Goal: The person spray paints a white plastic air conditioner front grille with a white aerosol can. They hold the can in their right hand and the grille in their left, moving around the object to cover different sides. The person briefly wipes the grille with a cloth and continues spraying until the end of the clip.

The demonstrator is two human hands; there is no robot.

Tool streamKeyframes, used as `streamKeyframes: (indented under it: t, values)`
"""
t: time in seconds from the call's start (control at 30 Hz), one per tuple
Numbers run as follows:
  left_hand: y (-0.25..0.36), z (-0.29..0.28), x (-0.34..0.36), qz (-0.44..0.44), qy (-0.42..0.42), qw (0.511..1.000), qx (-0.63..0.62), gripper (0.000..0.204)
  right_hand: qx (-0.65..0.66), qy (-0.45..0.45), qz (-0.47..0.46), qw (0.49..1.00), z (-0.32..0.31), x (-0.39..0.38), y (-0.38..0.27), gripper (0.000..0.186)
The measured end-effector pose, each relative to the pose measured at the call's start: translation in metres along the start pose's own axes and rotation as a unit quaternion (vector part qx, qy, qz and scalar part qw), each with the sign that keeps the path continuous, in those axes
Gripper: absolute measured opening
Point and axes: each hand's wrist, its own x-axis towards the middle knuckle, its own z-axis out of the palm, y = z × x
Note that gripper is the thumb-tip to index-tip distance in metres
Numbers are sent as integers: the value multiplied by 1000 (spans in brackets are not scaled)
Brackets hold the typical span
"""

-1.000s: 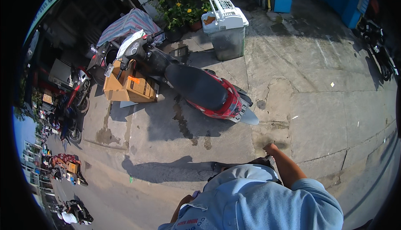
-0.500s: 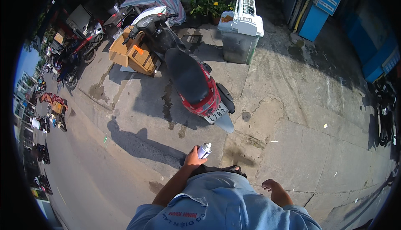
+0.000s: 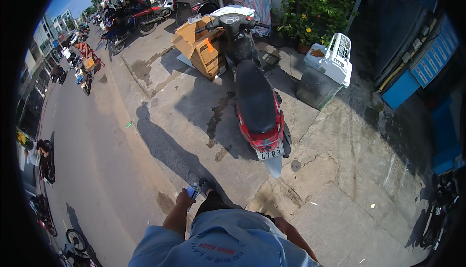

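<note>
Spray can (image 3: 192,190) | pale, cylindrical | your left hand (image 3: 184,200): fingers curled round it, can protruding rightward | your right hand (image 3: 281,225): fingers unclear

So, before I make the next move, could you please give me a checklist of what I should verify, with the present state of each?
1. Left hand has a grip on the can: ok.
2. Direction of the can's nozzle: cannot tell, too small to make out.
3. Right hand is free: cannot tell, its fingers are hidden beside the shirt.
4. Nobody sits on the red scooter: ok.
5. Cardboard box is closed: not ok, its flaps stand open.
6. White slatted unit rests on top of the bin: ok.
</note>
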Motion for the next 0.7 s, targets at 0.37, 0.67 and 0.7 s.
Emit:
streamKeyframes:
  t: [0.37,0.67,0.7]
  values:
    - [-117,2,56,-101,-115,985,-84,92,-202,112,198,953,100,76,-131,25]
    - [-92,-149,247,134,-140,962,191,97,51,261,42,963,159,46,-174,31]
    - [-89,-169,272,138,-111,963,202,95,89,309,8,947,177,30,-186,24]
